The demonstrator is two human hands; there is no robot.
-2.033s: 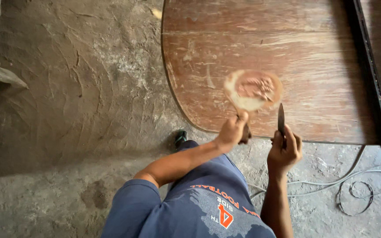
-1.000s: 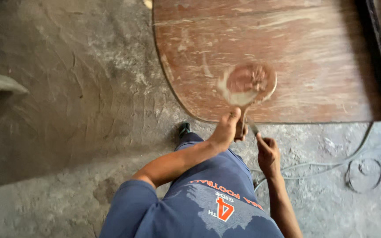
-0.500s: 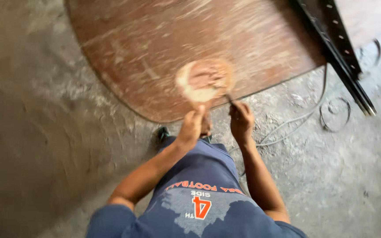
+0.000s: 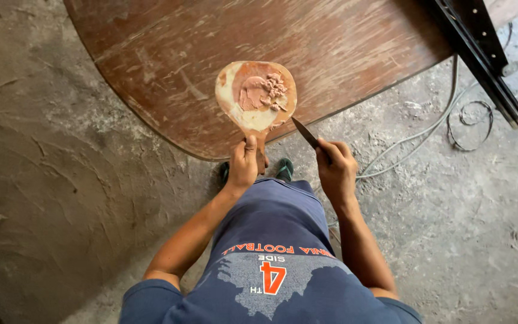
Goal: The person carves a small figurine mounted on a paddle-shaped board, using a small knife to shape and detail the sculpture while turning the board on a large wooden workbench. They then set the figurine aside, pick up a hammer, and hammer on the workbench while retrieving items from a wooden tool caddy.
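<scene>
Soft, even daylight all over, no glare, only faint shadows on the floor left of the left hand, everything's pretty sharp with slight wide-angle bending near the edges.

Left hand on putty paddle, knife in right hand.

Both arms reach forward, left hand and right hand closed in fists
</scene>
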